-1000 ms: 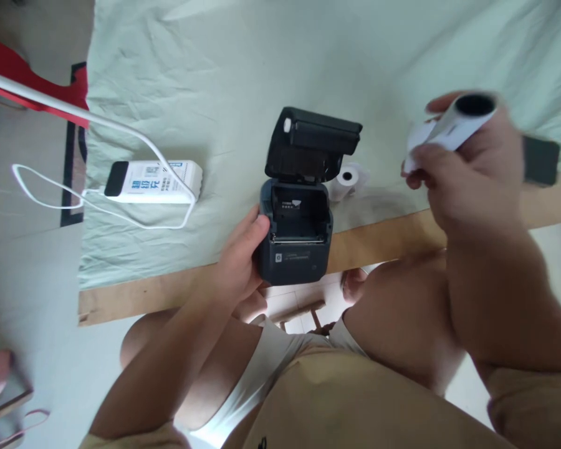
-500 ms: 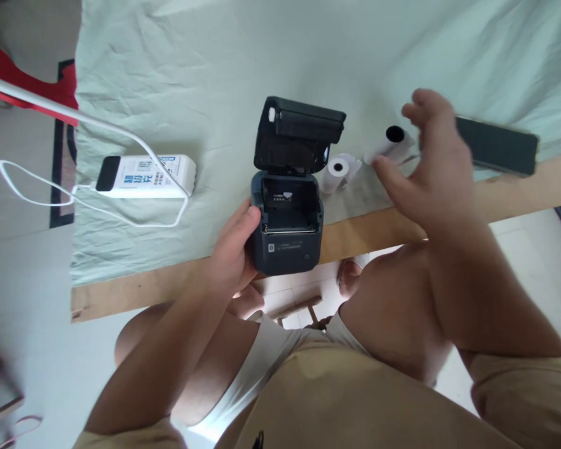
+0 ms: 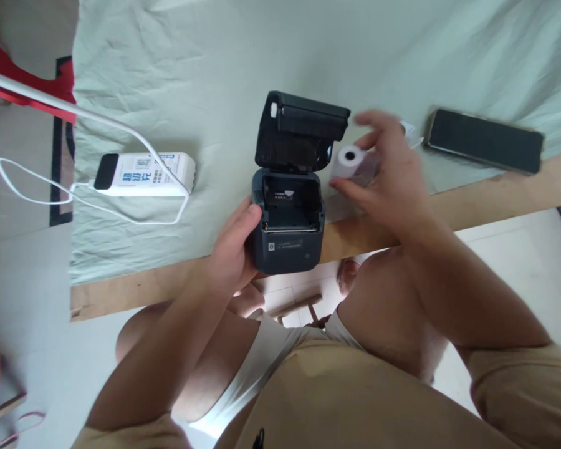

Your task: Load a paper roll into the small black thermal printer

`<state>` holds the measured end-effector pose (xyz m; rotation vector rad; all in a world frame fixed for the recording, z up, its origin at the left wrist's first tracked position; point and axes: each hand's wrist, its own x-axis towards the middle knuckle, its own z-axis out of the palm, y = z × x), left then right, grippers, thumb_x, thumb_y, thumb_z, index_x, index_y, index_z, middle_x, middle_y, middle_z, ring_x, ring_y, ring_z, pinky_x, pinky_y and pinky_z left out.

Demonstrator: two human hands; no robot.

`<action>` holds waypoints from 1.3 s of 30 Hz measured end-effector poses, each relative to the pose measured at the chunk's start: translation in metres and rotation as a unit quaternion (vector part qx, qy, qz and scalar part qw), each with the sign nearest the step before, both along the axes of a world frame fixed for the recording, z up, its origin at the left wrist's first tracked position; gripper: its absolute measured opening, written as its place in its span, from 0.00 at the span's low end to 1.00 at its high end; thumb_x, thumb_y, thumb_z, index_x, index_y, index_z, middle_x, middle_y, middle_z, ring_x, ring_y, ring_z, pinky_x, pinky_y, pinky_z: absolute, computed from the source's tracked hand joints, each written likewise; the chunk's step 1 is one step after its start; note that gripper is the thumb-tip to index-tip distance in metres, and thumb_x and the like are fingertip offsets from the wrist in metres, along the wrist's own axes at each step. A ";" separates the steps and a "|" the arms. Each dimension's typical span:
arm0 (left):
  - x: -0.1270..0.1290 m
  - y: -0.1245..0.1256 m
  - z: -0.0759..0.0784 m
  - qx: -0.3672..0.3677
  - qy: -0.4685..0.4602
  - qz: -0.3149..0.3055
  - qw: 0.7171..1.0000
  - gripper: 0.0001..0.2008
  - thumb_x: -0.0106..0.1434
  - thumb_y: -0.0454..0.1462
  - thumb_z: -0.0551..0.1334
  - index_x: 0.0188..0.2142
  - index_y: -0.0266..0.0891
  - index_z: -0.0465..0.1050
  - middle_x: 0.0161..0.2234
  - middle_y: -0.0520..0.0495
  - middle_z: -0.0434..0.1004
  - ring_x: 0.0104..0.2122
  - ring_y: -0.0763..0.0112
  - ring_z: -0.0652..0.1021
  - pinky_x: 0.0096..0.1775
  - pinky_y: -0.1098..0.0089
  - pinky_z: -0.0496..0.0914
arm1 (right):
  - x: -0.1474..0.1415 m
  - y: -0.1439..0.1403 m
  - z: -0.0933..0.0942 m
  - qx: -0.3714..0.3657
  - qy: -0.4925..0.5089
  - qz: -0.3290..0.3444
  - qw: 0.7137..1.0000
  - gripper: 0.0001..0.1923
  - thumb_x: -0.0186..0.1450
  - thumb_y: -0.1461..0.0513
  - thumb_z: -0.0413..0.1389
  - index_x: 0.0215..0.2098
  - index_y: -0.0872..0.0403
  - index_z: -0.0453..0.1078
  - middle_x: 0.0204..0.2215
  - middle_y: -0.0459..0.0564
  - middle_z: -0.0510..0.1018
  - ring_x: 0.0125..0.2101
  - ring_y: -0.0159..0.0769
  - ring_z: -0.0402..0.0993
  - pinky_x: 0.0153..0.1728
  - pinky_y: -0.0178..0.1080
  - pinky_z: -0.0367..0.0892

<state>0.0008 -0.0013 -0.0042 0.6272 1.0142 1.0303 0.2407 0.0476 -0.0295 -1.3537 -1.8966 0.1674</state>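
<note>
My left hand [image 3: 236, 243] is wrapped round the left side of a small dark label printer [image 3: 287, 252], thumb on its edge. The printer's lid [image 3: 302, 131] is swung up, and its paper bay [image 3: 290, 212] shows no roll inside. To the right, my right hand [image 3: 393, 168] grips a small white paper roll [image 3: 348, 159] between the thumb below and a finger above, with the index finger lifted off. The roll's round core hole faces up. Behind the right hand, a second white roll [image 3: 409, 132] is mostly hidden.
A black phone [image 3: 484, 140] lies at the right near the table's wooden front edge [image 3: 140, 287]. On the left rests a white power bank [image 3: 144, 174] with a white cable [image 3: 121, 130] looping over it. Green cloth [image 3: 206, 75] covers the table.
My right hand has come left from beside the larger-cored roll and taken hold of the small paper roll, which has shifted slightly right and up. The left hand and printer stay nearly still.
</note>
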 end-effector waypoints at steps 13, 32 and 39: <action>-0.007 -0.003 -0.005 0.043 0.004 -0.055 0.998 0.23 0.57 0.46 0.76 0.47 0.40 0.75 0.39 0.47 0.84 0.29 0.69 0.82 0.27 0.74 0.73 | -0.055 -0.028 0.031 0.088 -0.035 0.101 0.990 0.06 0.65 0.66 0.60 0.39 0.49 0.72 0.40 0.43 0.87 0.37 0.37 0.85 0.39 0.42 0.72; -0.010 -0.004 -0.002 0.046 0.059 -0.056 0.996 0.28 0.53 0.37 0.77 0.52 0.44 0.74 0.40 0.50 0.82 0.36 0.66 0.82 0.36 0.72 0.78 | -0.052 -0.036 0.019 0.140 0.038 0.229 0.963 0.08 0.71 0.53 0.57 0.38 0.47 0.72 0.33 0.44 0.80 0.37 0.34 0.77 0.39 0.43 0.69; -0.015 -0.004 -0.008 0.082 0.077 -0.078 0.991 0.32 0.52 0.35 0.76 0.57 0.44 0.74 0.45 0.47 0.83 0.44 0.60 0.83 0.42 0.68 0.79 | -0.043 -0.022 0.015 0.076 0.108 0.040 0.990 0.28 0.66 0.53 0.55 0.63 0.44 0.56 0.67 0.56 0.64 0.61 0.47 0.70 0.51 0.48 0.74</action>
